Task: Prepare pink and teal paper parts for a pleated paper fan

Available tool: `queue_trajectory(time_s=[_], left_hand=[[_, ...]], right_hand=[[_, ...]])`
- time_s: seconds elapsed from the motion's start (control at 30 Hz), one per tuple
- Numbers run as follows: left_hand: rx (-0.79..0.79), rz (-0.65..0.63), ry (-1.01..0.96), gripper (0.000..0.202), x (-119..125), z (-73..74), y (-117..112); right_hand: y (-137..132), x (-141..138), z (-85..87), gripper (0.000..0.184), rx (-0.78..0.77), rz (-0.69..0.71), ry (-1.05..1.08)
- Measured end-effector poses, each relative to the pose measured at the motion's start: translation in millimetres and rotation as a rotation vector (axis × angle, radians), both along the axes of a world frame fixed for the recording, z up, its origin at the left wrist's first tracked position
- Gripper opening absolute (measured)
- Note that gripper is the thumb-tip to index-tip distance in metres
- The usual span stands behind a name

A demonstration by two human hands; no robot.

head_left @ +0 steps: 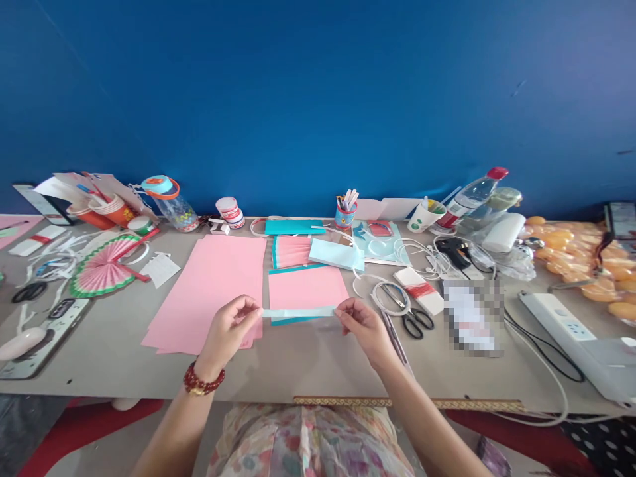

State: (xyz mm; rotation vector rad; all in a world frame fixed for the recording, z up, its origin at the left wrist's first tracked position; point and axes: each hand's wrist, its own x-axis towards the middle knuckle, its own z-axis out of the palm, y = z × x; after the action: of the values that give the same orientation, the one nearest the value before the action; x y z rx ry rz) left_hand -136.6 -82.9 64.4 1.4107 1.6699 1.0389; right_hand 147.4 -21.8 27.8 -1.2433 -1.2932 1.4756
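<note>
My left hand [229, 326] and my right hand [362, 322] each pinch one end of a narrow pale blue paper strip [298, 312], stretched level between them just above the table. Under the strip lies a pink sheet on teal paper [307, 287]. A larger pink sheet [209, 288] lies to the left, partly beneath my left hand. A red bead bracelet sits on my left wrist.
Black-handled scissors [416, 320] and a coiled white cord [385, 295] lie right of my right hand. A folded pink fan [102, 268], cups, a bottle [472, 195], a pen cup [344, 212], power strips [561, 321] and orange balls [591, 258] crowd the grey table [308, 371] against a blue wall.
</note>
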Motion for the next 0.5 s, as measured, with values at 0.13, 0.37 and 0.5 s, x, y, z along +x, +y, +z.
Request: queue_trajectory(time_s=[0.13, 0.37, 0.5], left_hand=[[0.000, -0.039, 0.013, 0.022, -4, -7.5, 16], [0.093, -0.027, 0.183, 0.019, -12, -22.4, 66], [0.112, -0.037, 0.217, 0.018, -16, -32.7, 94]], right_hand=[[23, 0, 5.4, 0.033, 0.088, 0.004, -0.047], [82, -9, -3.2, 0.028, 0.186, 0.048, -0.173], [109, -17, -17.2, 0.031, 0.239, 0.035, -0.233]])
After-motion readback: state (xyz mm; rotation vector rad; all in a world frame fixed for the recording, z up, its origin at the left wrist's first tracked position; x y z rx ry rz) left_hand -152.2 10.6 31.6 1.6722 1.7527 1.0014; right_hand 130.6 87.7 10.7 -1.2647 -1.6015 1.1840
